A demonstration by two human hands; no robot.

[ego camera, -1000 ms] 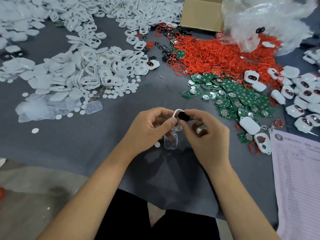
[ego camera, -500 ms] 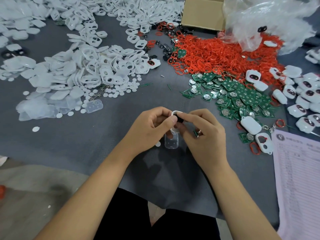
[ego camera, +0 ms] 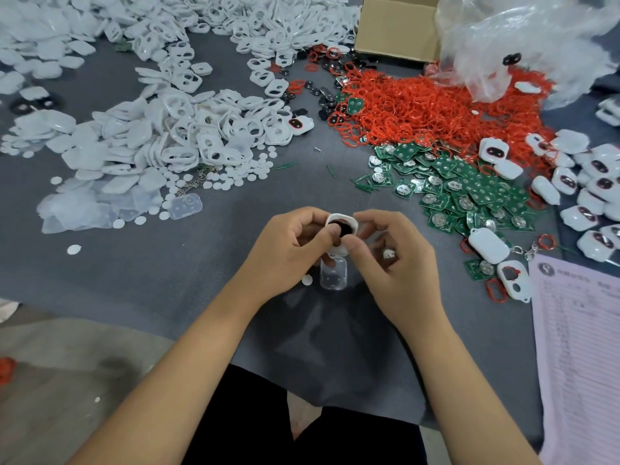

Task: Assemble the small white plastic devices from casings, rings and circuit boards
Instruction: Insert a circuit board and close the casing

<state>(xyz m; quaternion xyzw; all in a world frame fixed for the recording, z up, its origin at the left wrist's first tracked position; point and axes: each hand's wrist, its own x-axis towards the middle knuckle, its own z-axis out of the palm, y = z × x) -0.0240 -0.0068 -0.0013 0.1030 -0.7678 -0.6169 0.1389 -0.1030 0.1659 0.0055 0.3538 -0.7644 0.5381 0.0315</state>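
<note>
Pressing down now, the left hand [ego camera: 285, 253] grips the white casing [ego camera: 340, 238] over the grey table [ego camera: 167, 280], its thumb on the black insert [ego camera: 342, 228] that a second ago sat proud at the rim. The right hand [ego camera: 399, 263] pinches the casing's other side. The insert looks nearly seated; a ring from the red rings [ego camera: 419, 109] or a board from the green circuit boards [ego camera: 469, 189] probably comes next.

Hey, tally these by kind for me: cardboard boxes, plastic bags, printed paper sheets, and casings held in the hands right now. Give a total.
Brown cardboard box: 1
Clear crumpled plastic bag: 1
Pale pink printed paper sheet: 1
Held white plastic casing: 1
Total: 4
</note>
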